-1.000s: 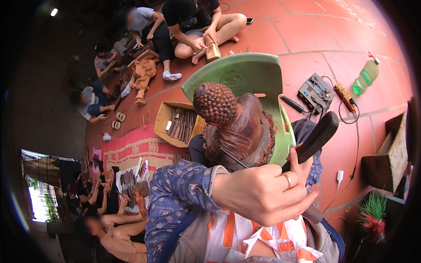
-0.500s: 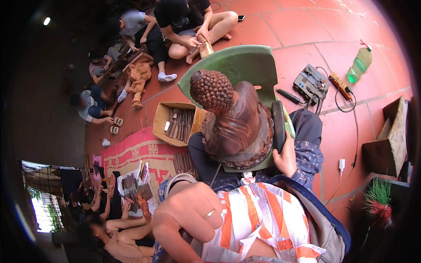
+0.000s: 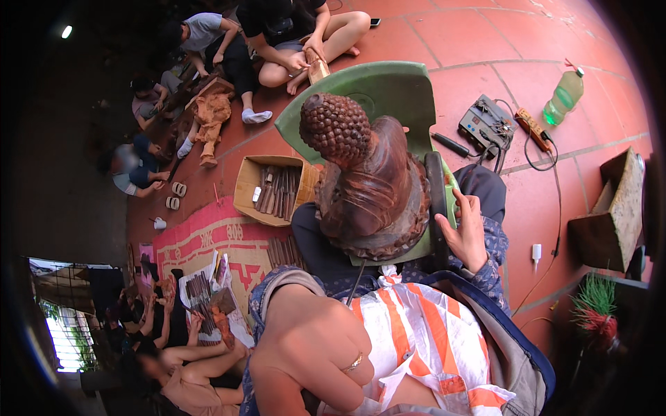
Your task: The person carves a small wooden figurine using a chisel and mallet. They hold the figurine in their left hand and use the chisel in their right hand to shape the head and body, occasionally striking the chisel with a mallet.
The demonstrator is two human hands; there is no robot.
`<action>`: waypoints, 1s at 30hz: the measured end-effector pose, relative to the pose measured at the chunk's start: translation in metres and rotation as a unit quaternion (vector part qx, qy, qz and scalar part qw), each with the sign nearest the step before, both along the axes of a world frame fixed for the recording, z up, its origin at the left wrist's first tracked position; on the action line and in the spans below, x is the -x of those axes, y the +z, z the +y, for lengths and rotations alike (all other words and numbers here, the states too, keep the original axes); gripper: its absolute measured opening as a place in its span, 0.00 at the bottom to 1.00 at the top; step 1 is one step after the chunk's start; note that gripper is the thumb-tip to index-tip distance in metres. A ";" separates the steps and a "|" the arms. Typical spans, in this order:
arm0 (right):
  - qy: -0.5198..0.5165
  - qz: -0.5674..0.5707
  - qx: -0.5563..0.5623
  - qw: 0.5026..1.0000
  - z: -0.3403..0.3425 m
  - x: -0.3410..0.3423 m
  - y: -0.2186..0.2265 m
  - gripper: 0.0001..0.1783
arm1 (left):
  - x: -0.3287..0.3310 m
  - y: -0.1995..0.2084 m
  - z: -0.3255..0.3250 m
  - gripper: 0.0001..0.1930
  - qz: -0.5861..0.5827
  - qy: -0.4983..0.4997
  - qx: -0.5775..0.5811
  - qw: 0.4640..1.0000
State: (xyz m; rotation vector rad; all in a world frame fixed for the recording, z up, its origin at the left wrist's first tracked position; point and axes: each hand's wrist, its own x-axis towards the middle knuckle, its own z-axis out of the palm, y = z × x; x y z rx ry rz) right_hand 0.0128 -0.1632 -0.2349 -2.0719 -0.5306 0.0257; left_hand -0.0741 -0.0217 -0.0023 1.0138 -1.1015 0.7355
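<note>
In the head view, my right hand (image 3: pixel 466 232), gripping the dark club (image 3: pixel 437 201) half a second ago, now spreads its fingers just beside it, so it seems freed; whether the thumb touches, I cannot tell. The club stands between that hand and the carved statue (image 3: pixel 368 187), which sits ahead of both hands on the green chair (image 3: pixel 416 87). My left hand (image 3: pixel 312 347) remains curled near the thin rod (image 3: pixel 356 283); hidden fingertips leave its grip unclear.

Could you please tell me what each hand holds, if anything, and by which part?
The left hand may hold the thin rod, grip hidden; the right hand grips nothing.
</note>
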 end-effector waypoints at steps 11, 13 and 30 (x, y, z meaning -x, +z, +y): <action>0.338 -0.126 -0.330 0.872 0.008 -0.009 0.139 0.39 | 0.005 -0.029 0.038 0.15 0.353 0.167 -0.413 0.823; 0.363 -0.099 -0.348 0.859 0.008 -0.021 0.140 0.36 | 0.004 -0.025 0.048 0.16 0.349 0.173 -0.429 0.815; 0.446 0.116 -0.502 0.732 0.033 -0.049 0.127 0.12 | 0.020 -0.027 0.078 0.22 0.465 0.314 -0.159 0.812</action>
